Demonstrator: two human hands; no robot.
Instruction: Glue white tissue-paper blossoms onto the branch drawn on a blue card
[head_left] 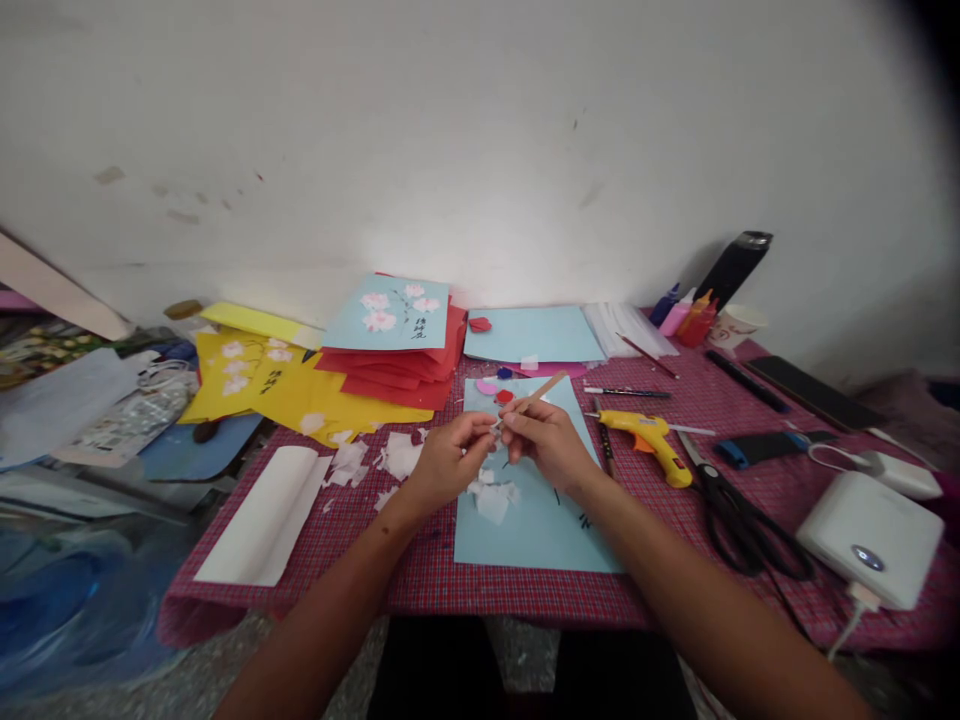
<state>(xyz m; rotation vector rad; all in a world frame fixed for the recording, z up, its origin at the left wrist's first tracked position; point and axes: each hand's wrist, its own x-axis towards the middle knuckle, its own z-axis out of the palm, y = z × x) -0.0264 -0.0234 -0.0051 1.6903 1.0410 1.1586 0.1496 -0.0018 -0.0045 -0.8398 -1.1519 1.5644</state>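
Over a light blue sheet [525, 530], my two hands meet with their fingertips close together. My right hand [551, 440] is closed on a flat wooden stick [541, 393] that slants up to the right. The fingers of my left hand [454, 455] pinch what looks like a small white scrap of paper, mostly hidden by the fingertips. White torn paper pieces [493, 498] lie on the sheet just below my hands. Beyond the fingers sit a red blob of paint [505, 397], a pink one [486, 387] and a dark blue one [505, 373].
Left: folded white paper [262, 515], paper scraps [401, 455], yellow sheets [367, 393], and a red stack [397, 372] topped by a blossom picture [394, 312]. Right: a yellow glue gun [649, 440], black scissors [750, 525], a utility knife [765, 447] and a white box [870, 535] with a cable.
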